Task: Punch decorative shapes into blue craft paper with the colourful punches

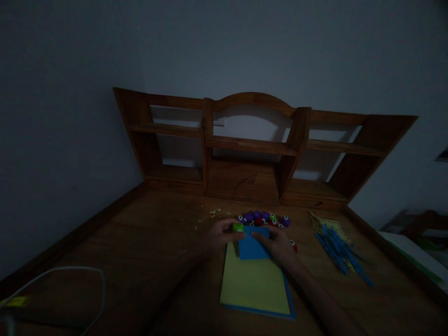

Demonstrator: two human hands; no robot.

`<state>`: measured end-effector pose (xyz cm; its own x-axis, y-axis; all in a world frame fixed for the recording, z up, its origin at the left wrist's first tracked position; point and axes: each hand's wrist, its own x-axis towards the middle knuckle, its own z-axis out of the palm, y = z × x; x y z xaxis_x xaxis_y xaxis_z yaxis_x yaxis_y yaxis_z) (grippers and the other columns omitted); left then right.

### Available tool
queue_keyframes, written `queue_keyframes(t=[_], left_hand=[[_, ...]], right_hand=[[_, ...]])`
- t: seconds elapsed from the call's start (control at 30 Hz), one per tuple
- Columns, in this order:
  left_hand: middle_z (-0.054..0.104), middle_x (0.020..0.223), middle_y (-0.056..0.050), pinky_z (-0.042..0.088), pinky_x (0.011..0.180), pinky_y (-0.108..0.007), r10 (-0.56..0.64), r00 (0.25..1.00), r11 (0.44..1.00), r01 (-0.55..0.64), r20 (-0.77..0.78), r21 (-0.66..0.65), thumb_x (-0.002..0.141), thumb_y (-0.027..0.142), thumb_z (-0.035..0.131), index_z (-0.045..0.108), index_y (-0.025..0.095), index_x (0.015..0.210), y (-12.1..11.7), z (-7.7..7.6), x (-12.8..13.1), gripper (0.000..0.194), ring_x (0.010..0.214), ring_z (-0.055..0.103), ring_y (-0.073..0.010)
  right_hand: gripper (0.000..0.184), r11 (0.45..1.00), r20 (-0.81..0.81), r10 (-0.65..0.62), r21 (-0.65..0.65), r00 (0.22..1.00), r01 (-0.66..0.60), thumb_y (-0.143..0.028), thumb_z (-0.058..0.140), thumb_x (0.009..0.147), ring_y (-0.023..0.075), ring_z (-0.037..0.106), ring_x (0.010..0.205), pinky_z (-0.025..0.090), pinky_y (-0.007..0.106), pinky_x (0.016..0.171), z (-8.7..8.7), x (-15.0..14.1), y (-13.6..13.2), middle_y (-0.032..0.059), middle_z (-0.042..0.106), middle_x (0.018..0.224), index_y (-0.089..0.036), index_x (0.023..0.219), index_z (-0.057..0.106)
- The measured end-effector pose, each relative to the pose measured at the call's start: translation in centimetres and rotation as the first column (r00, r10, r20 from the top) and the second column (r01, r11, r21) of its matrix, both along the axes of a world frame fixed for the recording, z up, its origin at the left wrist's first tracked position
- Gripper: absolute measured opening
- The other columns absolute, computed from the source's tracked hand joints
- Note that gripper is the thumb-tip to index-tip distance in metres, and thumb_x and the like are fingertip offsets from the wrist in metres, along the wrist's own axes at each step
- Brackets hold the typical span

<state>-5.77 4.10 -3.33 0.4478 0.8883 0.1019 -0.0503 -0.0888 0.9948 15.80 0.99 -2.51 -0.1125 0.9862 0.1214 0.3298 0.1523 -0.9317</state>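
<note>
My left hand (pixel 222 234) is closed around a small green craft punch (pixel 238 227), at the upper left edge of a piece of blue paper (pixel 254 247). The fingers of my right hand (pixel 277 240) pinch that paper near its top, thumb on its face. Below it lies a larger yellow sheet (pixel 257 287) on top of blue paper (pixel 289 298). Just beyond my hands sits a cluster of several purple, red and green punches (pixel 265 216). Another red punch (pixel 294 246) is partly behind my right hand.
Tiny yellow and blue paper cutouts (pixel 215 211) are scattered left of the punches. Punched yellow paper (pixel 325 220) and blue strips (pixel 338 252) lie at right. A wooden shelf unit (pixel 250 148) stands at the desk's back. A white cable (pixel 104 284) curves at lower left.
</note>
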Motion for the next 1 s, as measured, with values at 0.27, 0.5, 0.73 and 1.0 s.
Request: queue_keyframes(t=[0.27,0.5,0.73,1.0], left_hand=[[0.067,0.102,-0.010,0.049,0.080,-0.031,-0.019,0.999,1.000,0.019,0.030,0.010,0.069,0.034,0.078,0.066,0.014,0.102,-0.08,-0.28,0.04,0.041,0.093,0.062,-0.0243],[0.067,0.100,-0.009,0.049,0.078,-0.030,0.009,1.000,1.000,-0.009,0.004,0.028,0.068,0.036,0.078,0.066,0.014,0.099,-0.35,-0.14,0.11,0.040,0.092,0.062,-0.0242],[0.066,0.091,-0.008,0.048,0.073,-0.027,0.058,0.998,0.998,-0.058,0.015,0.036,0.066,0.037,0.079,0.066,0.012,0.090,-0.42,-0.15,0.28,0.037,0.084,0.062,-0.0218],[0.066,0.082,-0.007,0.046,0.067,-0.027,0.105,0.993,0.992,-0.101,0.052,-0.071,0.061,0.040,0.080,0.067,0.011,0.083,-0.53,0.18,0.45,0.038,0.076,0.061,-0.0216]], right_hand=[[0.039,1.000,0.004,-0.003,-0.010,1.000,0.003,-0.053,0.065,0.071,0.0181,0.060,0.062,0.048,0.026,0.056,0.12,-0.08,-0.15,0.0035,0.068,0.072,-0.015,0.080,0.068],[0.036,0.999,-0.020,0.021,-0.029,1.000,-0.021,-0.050,0.066,0.073,0.0161,0.059,0.059,0.047,0.025,0.053,-0.09,-0.09,-0.15,0.0016,0.066,0.069,-0.015,0.079,0.067],[0.036,0.999,-0.003,0.030,-0.038,1.000,-0.031,-0.050,0.066,0.073,0.0175,0.061,0.061,0.049,0.026,0.054,-0.31,-0.37,-0.13,0.0031,0.068,0.073,-0.015,0.083,0.067],[0.042,0.995,-0.079,0.061,-0.079,0.995,-0.067,-0.053,0.067,0.072,0.0205,0.064,0.065,0.052,0.029,0.058,-0.13,-0.92,-0.44,0.0051,0.070,0.078,-0.014,0.088,0.067]])
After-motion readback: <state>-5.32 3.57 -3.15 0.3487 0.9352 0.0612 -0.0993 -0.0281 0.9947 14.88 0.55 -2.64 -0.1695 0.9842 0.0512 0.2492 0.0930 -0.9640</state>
